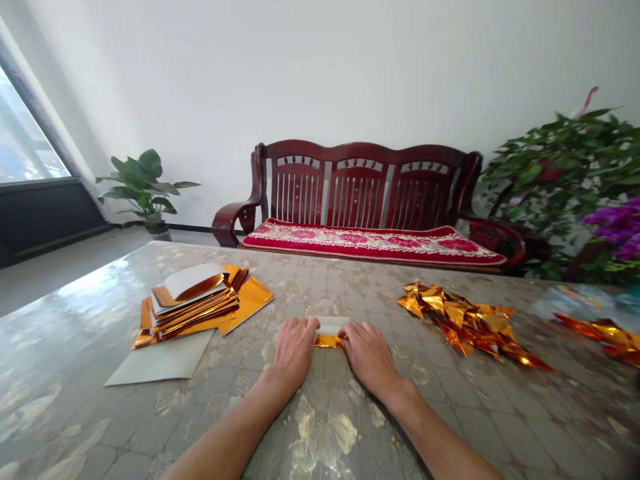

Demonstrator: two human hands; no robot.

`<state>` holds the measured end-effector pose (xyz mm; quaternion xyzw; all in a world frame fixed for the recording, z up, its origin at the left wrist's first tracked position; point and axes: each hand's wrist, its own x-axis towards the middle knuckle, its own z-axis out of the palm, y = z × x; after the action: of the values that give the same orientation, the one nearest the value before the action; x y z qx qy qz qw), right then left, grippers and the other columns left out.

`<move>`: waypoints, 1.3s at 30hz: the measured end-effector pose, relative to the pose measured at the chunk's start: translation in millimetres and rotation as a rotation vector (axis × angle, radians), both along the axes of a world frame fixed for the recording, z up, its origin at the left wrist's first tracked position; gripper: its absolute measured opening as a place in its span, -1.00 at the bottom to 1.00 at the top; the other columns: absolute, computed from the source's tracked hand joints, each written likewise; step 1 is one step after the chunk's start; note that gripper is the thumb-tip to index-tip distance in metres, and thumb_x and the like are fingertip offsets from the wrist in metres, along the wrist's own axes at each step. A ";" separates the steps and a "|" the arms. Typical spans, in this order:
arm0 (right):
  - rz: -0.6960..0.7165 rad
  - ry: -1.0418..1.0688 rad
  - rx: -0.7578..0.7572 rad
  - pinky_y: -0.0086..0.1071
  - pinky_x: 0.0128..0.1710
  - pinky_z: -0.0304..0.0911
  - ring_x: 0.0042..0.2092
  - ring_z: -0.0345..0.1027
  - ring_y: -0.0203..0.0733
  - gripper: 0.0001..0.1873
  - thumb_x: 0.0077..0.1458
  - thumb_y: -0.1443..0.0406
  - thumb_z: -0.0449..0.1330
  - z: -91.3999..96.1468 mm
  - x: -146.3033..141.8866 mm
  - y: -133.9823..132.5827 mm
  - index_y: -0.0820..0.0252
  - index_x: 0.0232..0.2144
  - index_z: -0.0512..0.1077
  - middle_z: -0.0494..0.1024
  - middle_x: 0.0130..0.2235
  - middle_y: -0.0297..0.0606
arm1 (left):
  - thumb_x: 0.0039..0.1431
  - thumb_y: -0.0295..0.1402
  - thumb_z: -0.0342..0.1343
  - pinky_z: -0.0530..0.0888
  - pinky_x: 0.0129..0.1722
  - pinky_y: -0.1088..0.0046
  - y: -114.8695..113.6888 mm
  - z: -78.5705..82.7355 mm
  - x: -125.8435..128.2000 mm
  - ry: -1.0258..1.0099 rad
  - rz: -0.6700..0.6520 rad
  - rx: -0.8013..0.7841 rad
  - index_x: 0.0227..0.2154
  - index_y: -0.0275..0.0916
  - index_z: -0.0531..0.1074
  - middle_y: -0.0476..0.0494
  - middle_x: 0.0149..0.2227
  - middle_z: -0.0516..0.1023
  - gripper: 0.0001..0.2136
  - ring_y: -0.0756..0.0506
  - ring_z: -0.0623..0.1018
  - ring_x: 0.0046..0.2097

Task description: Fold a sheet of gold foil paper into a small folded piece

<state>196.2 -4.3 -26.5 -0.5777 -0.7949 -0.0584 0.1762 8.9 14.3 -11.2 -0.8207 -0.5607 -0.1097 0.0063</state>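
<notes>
My left hand (295,350) and my right hand (370,357) rest on the tabletop, their fingertips pressing either side of a small folded sheet of gold foil paper (328,341), which shows a white back on top. To the left of my left hand lies a stack of gold foil sheets with white backing (193,300), on top of a loose white sheet (160,357). Beyond my right hand sits a heap of folded gold foil pieces (465,323). Another heap of gold foil (603,337) lies at the table's right edge.
The table has a glossy patterned grey cover (325,427). Past its far edge stands a dark red wooden bench (360,193) with a red floral cushion. Potted plants (145,190) stand to the left, with leafy plants and purple flowers (565,180) at right.
</notes>
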 end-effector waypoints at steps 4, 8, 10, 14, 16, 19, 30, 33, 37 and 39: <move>-0.013 -0.006 -0.005 -0.27 -0.18 0.12 -0.15 0.32 -0.08 -0.92 0.22 0.36 0.17 0.8 -1.0 -0.4 0.10 -0.22 0.41 0.55 -0.21 -0.29 | 0.30 -0.40 0.02 0.29 -0.18 0.35 0.3 1.1 1.3 0.011 0.018 -0.010 -0.13 -0.16 0.39 -0.10 -0.24 0.57 -0.87 -0.17 0.49 -0.13; -0.026 -0.006 0.004 -0.27 -0.19 0.11 -0.14 0.32 -0.07 -0.91 0.22 0.36 0.16 1.0 -1.4 -0.6 0.10 -0.21 0.41 0.56 -0.20 -0.28 | 0.29 -0.41 0.02 0.30 -0.16 0.35 0.6 2.4 2.1 0.013 0.035 -0.034 -0.11 -0.16 0.38 -0.11 -0.22 0.56 -0.85 -0.16 0.49 -0.13; -0.028 -0.001 0.007 -0.28 -0.19 0.11 -0.14 0.32 -0.07 -0.91 0.22 0.36 0.17 0.6 -1.0 -0.7 0.09 -0.21 0.40 0.56 -0.20 -0.27 | 0.29 -0.40 0.03 0.31 -0.15 0.35 0.6 0.9 1.8 0.009 0.040 -0.026 -0.11 -0.16 0.38 -0.10 -0.23 0.55 -0.86 -0.16 0.48 -0.13; -0.027 0.012 0.006 -0.28 -0.19 0.09 -0.15 0.32 -0.08 -0.90 0.22 0.35 0.17 -0.6 -0.2 -0.6 0.08 -0.20 0.40 0.56 -0.20 -0.28 | 0.28 -0.39 0.06 0.33 -0.14 0.34 0.8 -4.3 -0.3 0.006 0.015 0.074 -0.14 -0.15 0.40 -0.10 -0.18 0.50 -0.88 -0.17 0.44 -0.11; -0.033 0.024 0.001 -0.28 -0.18 0.09 -0.14 0.32 -0.09 -0.90 0.23 0.34 0.16 -1.1 0.4 -0.5 0.09 -0.19 0.39 0.56 -0.19 -0.28 | 0.29 -0.40 0.05 0.34 -0.15 0.37 1.1 -6.2 -1.8 0.002 -0.050 0.112 -0.16 -0.14 0.41 -0.10 -0.14 0.47 -0.89 -0.16 0.42 -0.10; -0.039 0.053 -0.014 -0.28 -0.16 0.09 -0.13 0.33 -0.09 -0.90 0.23 0.33 0.15 -1.8 1.7 -0.8 0.09 -0.18 0.39 0.55 -0.19 -0.27 | 0.33 -0.39 0.02 0.36 -0.17 0.42 0.6 -7.3 -3.7 -0.018 -0.201 0.066 -0.22 -0.14 0.43 -0.06 -0.17 0.47 -0.91 -0.11 0.42 -0.11; -0.146 0.139 0.033 -0.18 0.02 0.15 0.05 0.23 0.02 -0.60 0.16 0.28 0.21 -4.2 -4.3 -3.4 0.16 0.05 0.32 0.42 0.05 -0.12 | 0.30 -0.47 -0.01 0.45 -0.09 0.28 -31.0 -2.3 1.8 0.115 -0.267 0.017 0.06 -0.18 0.36 -0.20 -0.09 0.48 -0.70 -0.20 0.46 -0.08; -0.171 0.144 -0.010 -0.13 0.10 0.12 0.12 0.17 0.06 -0.52 0.16 0.22 0.20 -4.7 -6.4 -2.8 0.18 0.12 0.29 0.38 0.11 -0.09 | 0.30 -0.46 -0.01 0.46 -0.07 0.24 -33.7 -2.0 2.3 0.128 -0.261 0.013 0.08 -0.16 0.36 -0.20 -0.06 0.47 -0.69 -0.20 0.46 -0.05; -0.187 0.169 -0.089 -0.12 0.17 0.09 0.18 0.12 0.04 -0.52 0.17 0.25 0.13 -8.5 -1.2 -0.6 0.15 0.14 0.29 0.34 0.16 -0.13 | 0.30 -0.47 -0.01 0.47 -0.02 0.18 -37.5 -0.5 0.1 0.133 -0.241 0.001 0.09 -0.18 0.35 -0.21 0.00 0.47 -0.68 -0.21 0.48 -0.01; -0.191 0.191 -0.109 -0.11 0.18 0.08 0.20 0.10 0.03 -0.53 0.17 0.28 0.10 -11.1 3.5 0.6 0.14 0.14 0.29 0.33 0.17 -0.15 | 0.31 -0.49 -0.03 0.47 0.01 0.19 -40.0 1.2 -1.1 0.127 -0.228 -0.014 0.08 -0.22 0.36 -0.23 0.03 0.47 -0.69 -0.21 0.48 0.03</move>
<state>199.7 -3.7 -37.6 -0.6624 -0.7178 0.0236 0.2130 7.8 -25.8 -10.0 -0.8843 -0.4631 -0.0539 0.0235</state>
